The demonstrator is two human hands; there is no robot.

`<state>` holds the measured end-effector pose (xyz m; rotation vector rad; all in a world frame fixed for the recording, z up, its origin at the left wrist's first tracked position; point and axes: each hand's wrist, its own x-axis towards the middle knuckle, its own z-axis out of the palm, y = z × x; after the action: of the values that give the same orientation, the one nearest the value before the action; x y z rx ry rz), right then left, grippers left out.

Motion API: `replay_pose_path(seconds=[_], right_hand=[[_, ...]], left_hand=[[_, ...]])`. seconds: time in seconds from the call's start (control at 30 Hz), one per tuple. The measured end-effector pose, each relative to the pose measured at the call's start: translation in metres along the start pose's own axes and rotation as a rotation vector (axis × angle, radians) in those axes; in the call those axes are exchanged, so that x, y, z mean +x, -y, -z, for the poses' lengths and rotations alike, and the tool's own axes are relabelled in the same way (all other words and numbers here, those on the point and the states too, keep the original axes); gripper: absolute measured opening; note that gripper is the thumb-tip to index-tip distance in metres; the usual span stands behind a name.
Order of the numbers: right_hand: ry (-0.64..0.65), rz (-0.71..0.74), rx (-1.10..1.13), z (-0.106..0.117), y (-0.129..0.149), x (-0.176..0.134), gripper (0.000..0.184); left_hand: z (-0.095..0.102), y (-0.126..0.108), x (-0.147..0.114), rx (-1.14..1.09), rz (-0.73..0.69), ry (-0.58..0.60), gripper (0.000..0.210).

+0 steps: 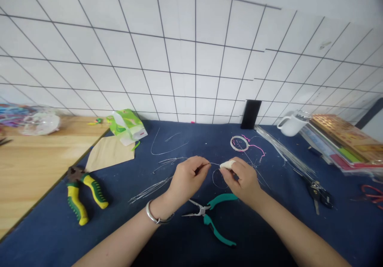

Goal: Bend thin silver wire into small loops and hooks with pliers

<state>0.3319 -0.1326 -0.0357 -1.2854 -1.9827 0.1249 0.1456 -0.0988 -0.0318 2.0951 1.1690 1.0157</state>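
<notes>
On the green pack (127, 124) at the left rear of the surface (54, 219), a small red mark, too small to read. On the books (347, 143) at the far right, coloured covers with any print too blurred to read.

Between left hand (188, 179) and right hand (243, 179), a wire (214, 164): thin, pale and silvery, with a short, nearly straight span in sight. Below that span, close to the right fingertips, a fine loop (213, 177); link to the held wire impossible to tell.

Gripping the wire at either end of the span: on the left, curled fingers with thumb against forefinger; on the right, thumb pinched to a finger in a white wrap (227, 164).

Nearer the body, just below the hands, teal pliers (202, 210) with jaws and handles spread. Just left of the left hand, loose wires (151, 189) in a thin sheaf; farther left, yellow pliers (75, 199), handles apart. Beyond the right hand, a pale ring (231, 143) with pink thread (257, 146).
</notes>
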Motion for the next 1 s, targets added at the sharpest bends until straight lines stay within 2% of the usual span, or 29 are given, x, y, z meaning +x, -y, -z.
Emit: replay_pose_path(seconds=[0.17,0.3,0.47,0.57,0.73,1.0], right_hand=[[-0.004,-0.011,0.048,-0.001,0.004,0.0,0.021],[0.022,-0.118,0.175,0.001,0.011,0.0,0.019],[0.091,-0.389,0.524,-0.001,0.016,-0.002,0.02],[0.083,-0.508,0.787,-0.008,0.016,-0.007,0.021],[0.018,-0.607,1.052,-0.017,0.022,-0.011,0.022],[-0.01,-0.72,1.401,-0.018,0.037,-0.013,0.019]], left_hand=[[-0.004,0.0,-0.003,0.05,-0.063,-0.026,0.015],[-0.005,0.001,-0.005,0.028,-0.117,-0.062,0.014],[-0.004,0.002,-0.007,0.011,-0.205,-0.115,0.011],[-0.005,0.004,-0.009,0.01,-0.278,-0.16,0.009],[-0.008,0.007,-0.012,-0.01,-0.356,-0.218,0.015],[-0.013,0.006,-0.018,-0.046,-0.368,-0.256,0.021]])
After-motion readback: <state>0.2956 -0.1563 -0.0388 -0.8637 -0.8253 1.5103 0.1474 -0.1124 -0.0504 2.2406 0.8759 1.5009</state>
